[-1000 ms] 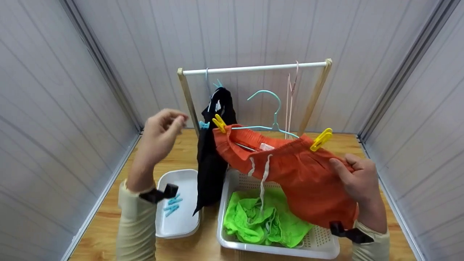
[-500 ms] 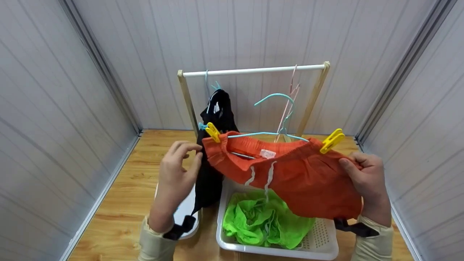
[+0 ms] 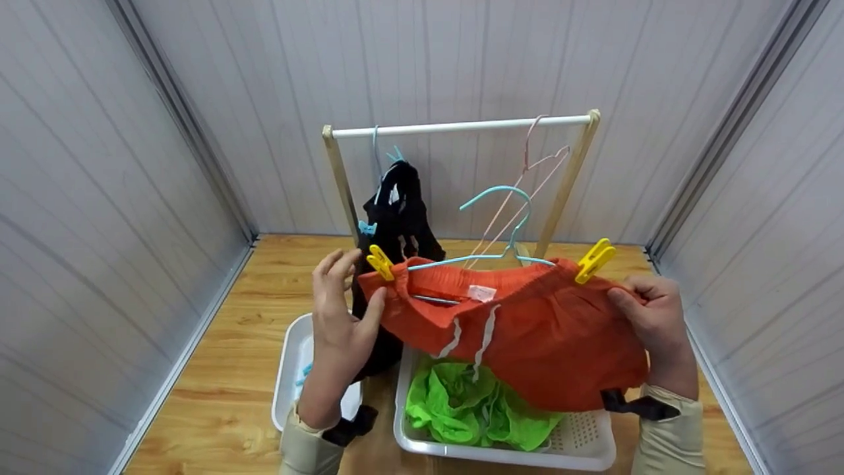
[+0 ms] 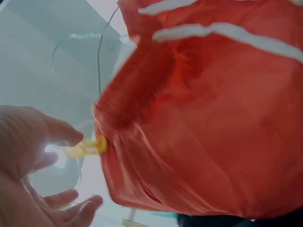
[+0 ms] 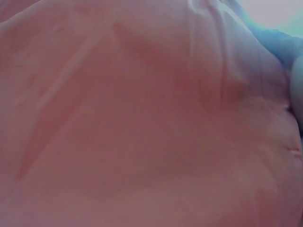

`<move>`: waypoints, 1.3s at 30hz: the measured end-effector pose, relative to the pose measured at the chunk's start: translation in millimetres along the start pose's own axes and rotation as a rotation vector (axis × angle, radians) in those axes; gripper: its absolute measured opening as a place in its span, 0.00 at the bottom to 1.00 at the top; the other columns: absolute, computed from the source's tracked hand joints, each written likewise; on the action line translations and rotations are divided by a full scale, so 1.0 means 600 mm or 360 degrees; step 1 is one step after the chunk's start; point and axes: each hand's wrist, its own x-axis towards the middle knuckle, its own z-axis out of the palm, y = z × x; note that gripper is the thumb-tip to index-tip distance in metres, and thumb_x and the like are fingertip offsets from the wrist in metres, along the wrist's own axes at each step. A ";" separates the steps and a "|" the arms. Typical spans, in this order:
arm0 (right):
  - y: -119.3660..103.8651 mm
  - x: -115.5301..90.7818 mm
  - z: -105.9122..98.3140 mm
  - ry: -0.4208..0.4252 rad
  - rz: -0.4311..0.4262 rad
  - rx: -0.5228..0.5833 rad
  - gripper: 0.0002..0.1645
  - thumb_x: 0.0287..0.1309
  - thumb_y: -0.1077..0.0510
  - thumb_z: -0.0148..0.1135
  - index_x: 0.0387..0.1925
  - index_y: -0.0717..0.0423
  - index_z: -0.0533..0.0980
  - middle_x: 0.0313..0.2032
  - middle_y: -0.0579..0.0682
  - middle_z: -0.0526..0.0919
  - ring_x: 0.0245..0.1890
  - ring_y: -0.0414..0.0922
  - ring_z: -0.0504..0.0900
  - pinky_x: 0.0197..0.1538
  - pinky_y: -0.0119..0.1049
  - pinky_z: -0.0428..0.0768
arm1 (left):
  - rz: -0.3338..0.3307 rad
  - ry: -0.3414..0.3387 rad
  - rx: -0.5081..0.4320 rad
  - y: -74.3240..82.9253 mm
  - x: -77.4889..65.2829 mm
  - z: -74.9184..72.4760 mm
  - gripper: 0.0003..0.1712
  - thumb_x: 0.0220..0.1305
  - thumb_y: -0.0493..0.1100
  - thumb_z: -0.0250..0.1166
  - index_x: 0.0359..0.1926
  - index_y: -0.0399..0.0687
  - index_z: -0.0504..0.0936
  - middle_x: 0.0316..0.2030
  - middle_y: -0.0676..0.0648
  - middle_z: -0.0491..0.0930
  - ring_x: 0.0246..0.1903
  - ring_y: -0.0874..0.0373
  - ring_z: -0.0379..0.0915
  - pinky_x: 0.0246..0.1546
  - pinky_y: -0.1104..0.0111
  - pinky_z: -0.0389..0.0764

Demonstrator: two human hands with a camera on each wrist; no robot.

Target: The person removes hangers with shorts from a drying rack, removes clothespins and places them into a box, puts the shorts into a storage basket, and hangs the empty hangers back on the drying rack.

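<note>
Orange-red shorts (image 3: 560,343) with white drawstrings hang from a light-blue hanger (image 3: 527,204) in front of the rack. One yellow clothespin (image 3: 380,262) grips the waistband's left end, another clothespin (image 3: 595,261) its right end. My right hand (image 3: 653,316) pinches the side of the shorts below the right clothespin; orange cloth fills most of the right wrist view. My left hand (image 3: 344,330) is beside the left clothespin, fingers spread and thumb apart. In the left wrist view, a gap seems to separate the left fingers (image 4: 64,133) from the shorts (image 4: 213,132).
Behind stands a rack with a white bar (image 3: 461,125), holding a black garment (image 3: 395,198) and a pink hanger (image 3: 527,165). Below, a white basket (image 3: 583,439) holds green cloth (image 3: 455,409). A white tray (image 3: 285,389) with blue clothespins is at left. Walls enclose the sides.
My left hand has moved right and down to the left clothespin, its fingers spreading. The shorts and hanger have sunk a little. The pink hanger has swung round, and the right hand keeps its hold.
</note>
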 end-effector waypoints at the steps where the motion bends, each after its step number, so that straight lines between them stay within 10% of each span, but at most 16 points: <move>1: 0.002 0.001 -0.001 0.0001 0.0002 0.0014 0.18 0.54 0.75 0.64 0.15 0.65 0.69 0.14 0.50 0.60 0.14 0.40 0.59 0.16 0.32 0.54 | -0.0063 -0.0033 -0.0041 -0.004 0.000 -0.001 0.37 0.58 0.32 0.69 0.66 0.48 0.65 0.60 0.40 0.67 0.52 0.51 0.73 0.50 0.55 0.76; 7: 0.018 0.000 -0.002 0.0004 0.0049 0.0044 0.18 0.54 0.74 0.64 0.14 0.65 0.69 0.13 0.50 0.60 0.14 0.40 0.59 0.15 0.32 0.54 | -0.0298 -0.0197 -0.0198 -0.018 0.006 -0.013 0.25 0.58 0.28 0.68 0.56 0.37 0.74 0.39 0.41 0.82 0.36 0.51 0.80 0.39 0.59 0.80; 23: 0.048 -0.024 -0.006 0.0007 0.0073 0.0110 0.16 0.48 0.80 0.64 0.16 0.65 0.71 0.16 0.49 0.65 0.15 0.39 0.62 0.17 0.33 0.56 | -0.0147 -0.0310 -0.0132 -0.068 -0.035 -0.009 0.08 0.55 0.28 0.71 0.34 0.44 0.87 0.32 0.53 0.85 0.30 0.61 0.79 0.32 0.70 0.80; 33: -0.025 -0.041 0.024 0.0060 0.0369 -0.0789 0.08 0.48 0.75 0.69 0.24 0.63 0.80 0.21 0.48 0.79 0.22 0.36 0.73 0.26 0.24 0.71 | -0.0063 -0.0364 0.0010 -0.078 -0.065 0.016 0.08 0.54 0.29 0.71 0.35 0.42 0.88 0.31 0.50 0.84 0.33 0.59 0.80 0.34 0.66 0.81; 39: -0.036 -0.056 0.041 0.0076 0.0368 -0.0847 0.11 0.50 0.76 0.67 0.37 0.67 0.82 0.34 0.58 0.84 0.34 0.35 0.80 0.38 0.21 0.75 | -0.0050 -0.0363 0.0042 -0.084 -0.079 0.029 0.08 0.53 0.29 0.72 0.35 0.42 0.88 0.31 0.50 0.84 0.33 0.59 0.81 0.34 0.65 0.81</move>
